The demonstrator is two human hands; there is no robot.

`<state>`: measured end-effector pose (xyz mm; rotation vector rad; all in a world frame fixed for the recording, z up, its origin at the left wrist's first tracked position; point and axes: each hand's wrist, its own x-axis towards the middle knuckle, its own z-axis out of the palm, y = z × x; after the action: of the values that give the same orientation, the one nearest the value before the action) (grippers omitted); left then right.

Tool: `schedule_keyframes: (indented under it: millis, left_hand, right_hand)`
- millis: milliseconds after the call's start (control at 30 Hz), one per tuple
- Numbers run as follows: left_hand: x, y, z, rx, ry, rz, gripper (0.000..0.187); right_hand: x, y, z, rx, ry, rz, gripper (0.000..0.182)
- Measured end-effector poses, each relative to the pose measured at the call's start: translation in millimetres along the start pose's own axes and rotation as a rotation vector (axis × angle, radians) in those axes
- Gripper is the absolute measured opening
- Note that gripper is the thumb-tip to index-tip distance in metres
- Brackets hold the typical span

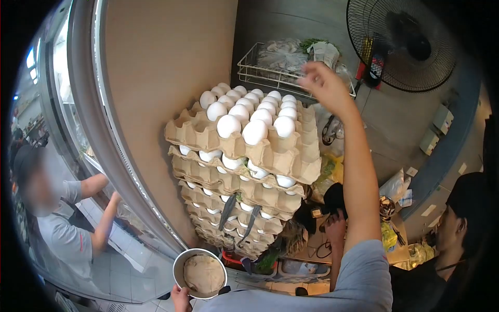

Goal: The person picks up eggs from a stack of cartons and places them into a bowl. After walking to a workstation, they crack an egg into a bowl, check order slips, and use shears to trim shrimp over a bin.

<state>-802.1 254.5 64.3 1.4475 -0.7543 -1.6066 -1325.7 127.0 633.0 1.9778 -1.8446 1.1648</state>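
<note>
My left hand [180, 300] grips the rim of a round metal pot [178, 275] low in the view. Something beige and uneven lies inside the pot. My right hand [323, 86] is raised past the eggs, in front of a white wire basket [260, 73], fingers loosely bent and apart with nothing visible in them. Below and left of it, white eggs [254, 132] fill the back and middle of the top cardboard egg tray [189, 130], while several front cups are bare. More egg trays [234, 190] with eggs between them are stacked underneath.
Plastic-wrapped goods [283, 54] and greens [312, 44] sit in the basket. A black fan [403, 47] stands at upper right. One person [455, 229] in dark clothing is at right; another person [67, 218] works behind the glass at left. Dark straps [228, 210] hang on the stack.
</note>
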Motion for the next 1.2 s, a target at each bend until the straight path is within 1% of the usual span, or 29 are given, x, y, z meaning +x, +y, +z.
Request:
schedule_keyframes:
  millis: [33, 67, 100, 133, 233, 333, 367, 467, 500, 533, 600, 700, 800, 833, 933, 967, 1000, 1033, 1067, 1100, 1133, 1167, 1200]
  left_hand:
    - [12.7, -4.6, -11.5, -0.016, -0.032, -0.019, 0.052]
    - [18.9, -7.3, -19.2, -0.03, -0.062, -0.037, 0.059]
    - [-15.2, 48.5, 23.3, -0.083, 0.034, 0.053, 0.027]
    - [-16.0, 63.7, 29.9, -0.079, 0.008, 0.071, 0.027]
    - [-27.1, 98.2, 41.7, -0.033, -0.032, 0.098, 0.027]
    - [-20.4, 116.9, 40.5, 0.029, -0.107, 0.133, 0.026]
    - [-22.9, 124.9, 43.1, 0.017, -0.13, 0.149, 0.026]
    - [-36.3, 144.6, 55.5, -0.021, -0.193, 0.179, 0.026]
    - [-36.2, 144.8, 56.1, -0.037, -0.207, 0.185, 0.026]
    - [-36.9, 146.6, 58.5, -0.057, -0.223, 0.192, 0.027]
    - [-45.5, 154.9, 63.3, -0.038, -0.219, 0.179, 0.028]
    - [-54.9, 164.6, 66.2, -0.029, -0.225, 0.15, 0.027]
    - [-52.8, 167.2, 67.1, -0.02, -0.263, 0.151, 0.028]
    - [-47.9, 162.9, 62.0, -0.006, -0.275, 0.162, 0.028]
    - [-43.7, 161.0, 62.9, 0.018, -0.29, 0.169, 0.028]
    - [-45.3, 161.1, 61.1, 0.025, -0.28, 0.16, 0.027]
    - [-44.0, 159.9, 60.1, 0.042, -0.283, 0.172, 0.027]
    - [-42.1, 158.1, 59.4, 0.058, -0.274, 0.176, 0.026]
    - [-40.8, 157.5, 59.3, 0.063, -0.286, 0.182, 0.027]
    - [-41.8, 159.8, 59.3, 0.066, -0.29, 0.18, 0.028]
    - [-45.3, 164.4, 58.7, 0.117, -0.291, 0.189, 0.03]
    - [-52.9, 169.3, 62.2, 0.077, -0.283, 0.172, 0.031]
    - [-54.6, 171.8, 61.4, 0.077, -0.3, 0.173, 0.033]
  right_hand:
    - [-17.7, -23.8, -1.2, 0.044, -0.256, 0.045, 0.046]
    - [-26.5, -21.8, 6.0, -0.07, -0.377, -0.208, 0.046]
    - [-35.8, -34.0, 12.6, -0.201, -0.345, -0.229, 0.046]
    - [-42.7, -44.7, 16.8, -0.331, -0.312, -0.247, 0.047]
    - [-41.1, -50.0, 15.6, -0.284, -0.359, -0.256, 0.043]
    - [-40.4, -68.6, 10.9, -0.122, -0.509, -0.179, 0.04]
    - [-42.2, -71.3, 12.3, -0.154, -0.492, -0.182, 0.037]
    - [-42.5, -66.5, 18.2, -0.002, -0.362, -0.203, 0.035]
    - [-39.7, -63.7, 18.2, 0.155, -0.357, -0.11, 0.038]
    - [-37.9, -67.4, 15.7, 0.222, -0.342, -0.064, 0.041]
    - [-33.5, -68.9, 22.5, 0.298, -0.411, -0.167, 0.038]
    - [-38.9, -85.7, 39.2, 0.047, -0.342, -0.273, 0.037]
    - [-42.7, -102.8, 37.2, -0.256, -0.43, -0.264, 0.046]
    - [-41.6, -105.5, 36.8, -0.282, -0.437, -0.248, 0.056]
    - [-37.6, -133.1, 32.8, -0.377, -0.563, -0.044, 0.056]
    - [-35.1, -122.5, 39.4, -0.363, -0.481, -0.148, 0.058]
    - [-31.9, -116.5, 41.6, -0.307, -0.494, -0.164, 0.058]
    - [-33.1, -110.8, 41.6, -0.268, -0.427, -0.287, 0.049]
    - [-44.6, -129.1, 34.8, -0.074, -0.458, -0.049, 0.038]
    - [-52.3, -131.4, 36.4, -0.025, -0.38, -0.005, 0.033]
    - [-61.9, -129.3, 35.6, 0.051, -0.292, -0.212, 0.037]
    - [-71.1, -131.3, 40.2, -0.019, -0.194, -0.544, 0.038]
    - [-101.6, -150.3, 52.1, 0.189, -0.296, -0.384, 0.034]
